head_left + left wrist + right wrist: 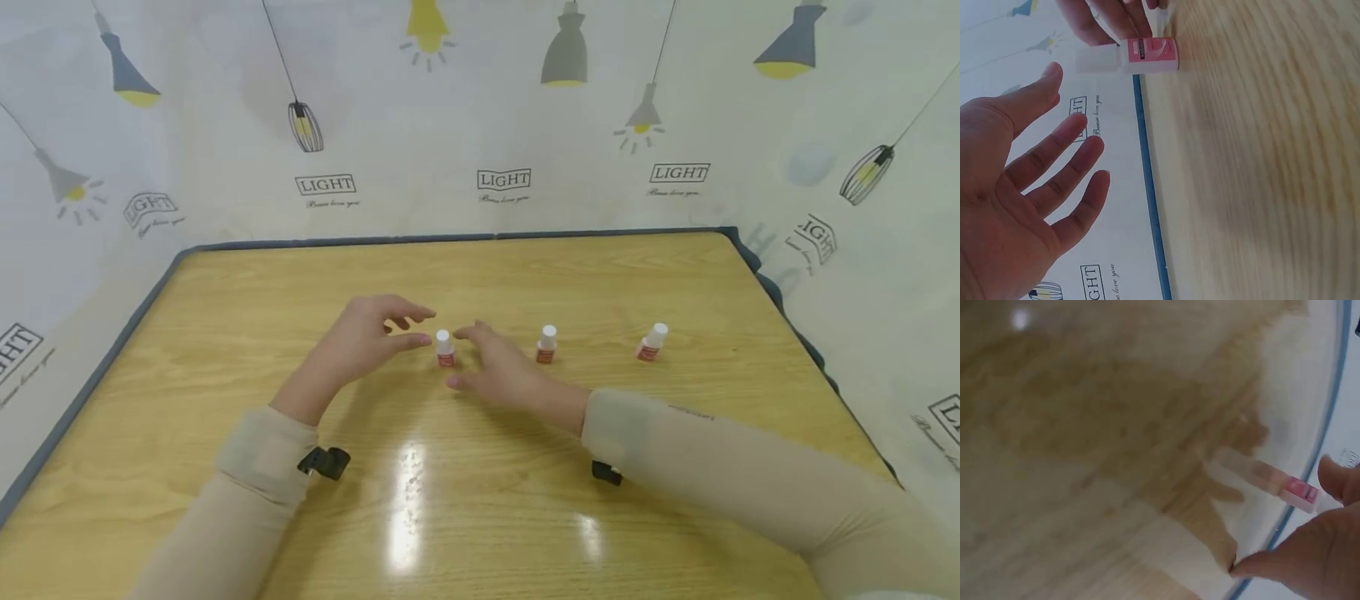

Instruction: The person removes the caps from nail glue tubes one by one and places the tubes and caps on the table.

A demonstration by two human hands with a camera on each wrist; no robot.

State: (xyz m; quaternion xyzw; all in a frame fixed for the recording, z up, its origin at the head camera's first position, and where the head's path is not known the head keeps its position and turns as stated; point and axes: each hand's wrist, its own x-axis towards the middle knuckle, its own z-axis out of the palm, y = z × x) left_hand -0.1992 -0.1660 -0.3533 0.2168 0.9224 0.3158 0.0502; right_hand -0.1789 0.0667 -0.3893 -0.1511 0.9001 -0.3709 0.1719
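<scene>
A small white-capped bottle (446, 350) with a red-and-white label stands upright on the table between my two hands. My left hand (367, 340) is just to its left, fingers spread and loosely bent, holding nothing. In the left wrist view a gap shows between the left fingers (1085, 162) and the bottle (1150, 55). On the other side, my right hand (506, 367) has thumb and fingers parted around the bottle's right side. It does not grip the bottle (1300, 492); whether a fingertip touches it, I cannot tell.
Two similar bottles stand farther right: one (547, 345) just beyond my right hand, another (652, 342) toward the table's right side. The wooden table (480, 500) has a dark edge strip (450, 239) along the back, against a lamp-patterned wall covering (420, 125).
</scene>
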